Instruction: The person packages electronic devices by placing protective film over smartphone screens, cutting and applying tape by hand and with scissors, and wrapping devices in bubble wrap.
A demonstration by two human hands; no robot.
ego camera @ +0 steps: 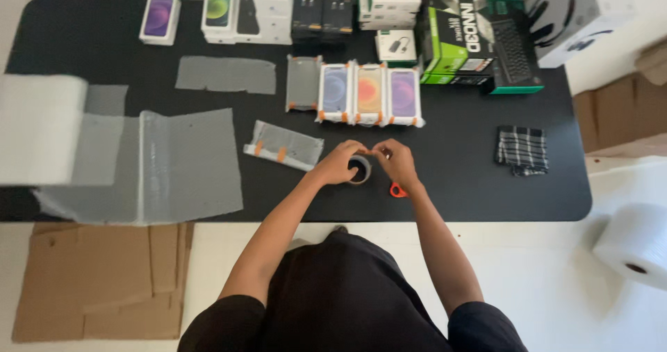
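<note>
My left hand (342, 163) cups the roll of tape (360, 169), which stands near the front edge of the tabletop (458, 171), about midway along it; my right hand (394, 159) meets it over the top of the roll, fingertips pressed together as if pinching the loose end of the strip, though the strip itself is too thin and blurred to make out; I judge the roll light and stiff, a hard ring easy to steady by its outer wall, while the free end will be sticky, limp and quick to fold back on itself, so it wants holding by its very tip; just beside my right hand, toward the front edge, an orange handle (397, 190) peeks out, most likely scissors, the blades hidden under my wrist; a bubble-wrapped box (283, 145) taped in orange lies to the left of my hands; three wrapped phone boxes (369, 93) stand in a row further back; whether the tape is clear or tinted I cannot tell.
</note>
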